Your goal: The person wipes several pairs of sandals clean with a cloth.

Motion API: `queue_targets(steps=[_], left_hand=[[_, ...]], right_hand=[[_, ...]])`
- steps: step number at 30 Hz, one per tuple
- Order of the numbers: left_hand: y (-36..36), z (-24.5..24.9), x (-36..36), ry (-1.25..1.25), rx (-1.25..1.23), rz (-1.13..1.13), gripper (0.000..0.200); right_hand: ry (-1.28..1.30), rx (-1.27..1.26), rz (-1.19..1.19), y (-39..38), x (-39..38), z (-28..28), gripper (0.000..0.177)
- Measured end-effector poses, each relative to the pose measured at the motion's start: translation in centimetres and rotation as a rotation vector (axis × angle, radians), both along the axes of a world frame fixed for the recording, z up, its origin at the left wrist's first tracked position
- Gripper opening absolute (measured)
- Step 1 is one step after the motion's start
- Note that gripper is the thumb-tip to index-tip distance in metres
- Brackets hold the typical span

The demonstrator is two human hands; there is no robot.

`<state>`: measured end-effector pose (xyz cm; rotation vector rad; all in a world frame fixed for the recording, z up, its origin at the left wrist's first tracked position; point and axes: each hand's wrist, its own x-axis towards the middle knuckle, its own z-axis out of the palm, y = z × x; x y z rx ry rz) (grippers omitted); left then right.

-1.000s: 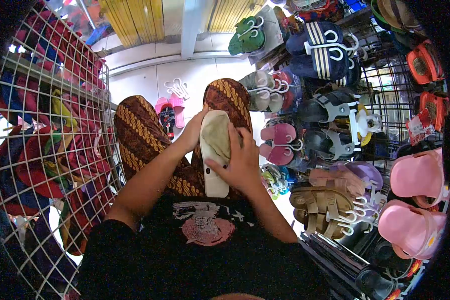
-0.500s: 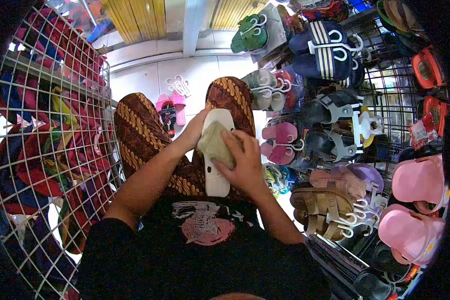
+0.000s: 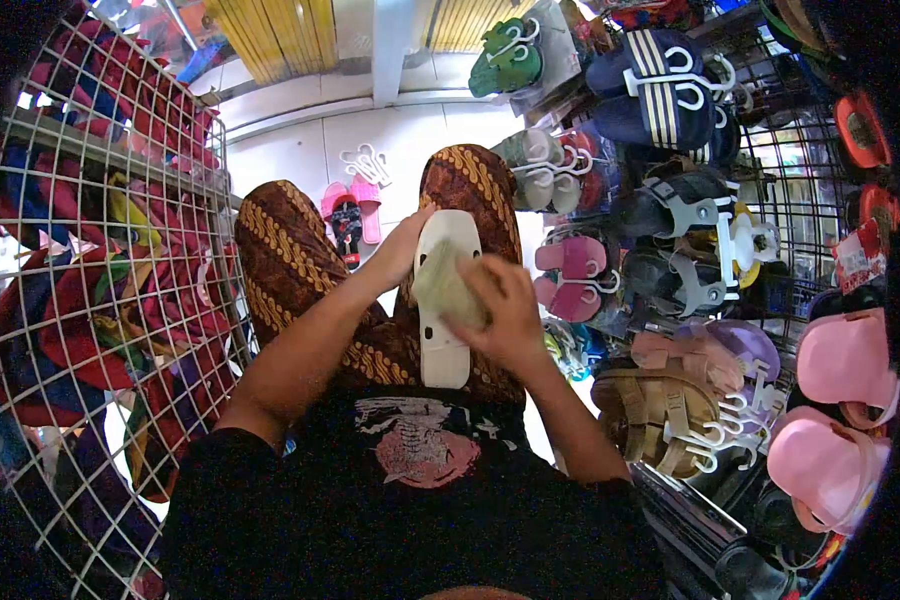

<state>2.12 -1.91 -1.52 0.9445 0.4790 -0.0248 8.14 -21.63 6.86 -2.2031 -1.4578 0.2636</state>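
A white sandal sole (image 3: 446, 362) with small dark holes rests upright along my right thigh. My left hand (image 3: 407, 245) is closed on its far left edge, with part of the fingers hidden behind it. On the sole's face lies a greenish-grey cloth (image 3: 448, 287). My right hand (image 3: 502, 310) holds the cloth at its right side, fingers bent and slightly blurred. Patterned brown trousers (image 3: 290, 265) cover both my knees.
A wire grid (image 3: 100, 290) with colourful goods behind it stands at the left. Pink sandals (image 3: 370, 212) lie on the tiled floor (image 3: 300, 150) ahead. Navy striped slides (image 3: 655, 90), brown sandals (image 3: 660, 415) and pink clogs (image 3: 825, 465) crowd the right side.
My right hand has shifted slightly on the cloth, and its fingers are more bent. The whole view has moved a little, so most things appear further right.
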Motion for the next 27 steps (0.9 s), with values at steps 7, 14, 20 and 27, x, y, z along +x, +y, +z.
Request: queue_targets(steps=[7, 14, 20, 27], left_hand=[[-0.3, 0.3, -0.5, -0.053, 0.349, -0.041, 0.058], [-0.6, 2.1, -0.7, -0.057, -0.28, -0.01, 0.064], [0.3, 1.5, -3.0, -0.344, -0.31, -0.123, 0.09], [-1.7, 13.0, -5.2, -0.192, 0.618, -0.268, 0.092]], right_hand=[[-0.045, 0.123, -0.144, 1.7, 1.5, -0.9, 0.071], [0.019, 0.104, -0.065, -0.1, 0.6, -1.0, 0.079], [0.213, 0.208, -0.391, 1.0, 2.2, -0.4, 0.068], [0.704, 0.511, -0.559, -1.3, 3.6, 4.5, 0.061]])
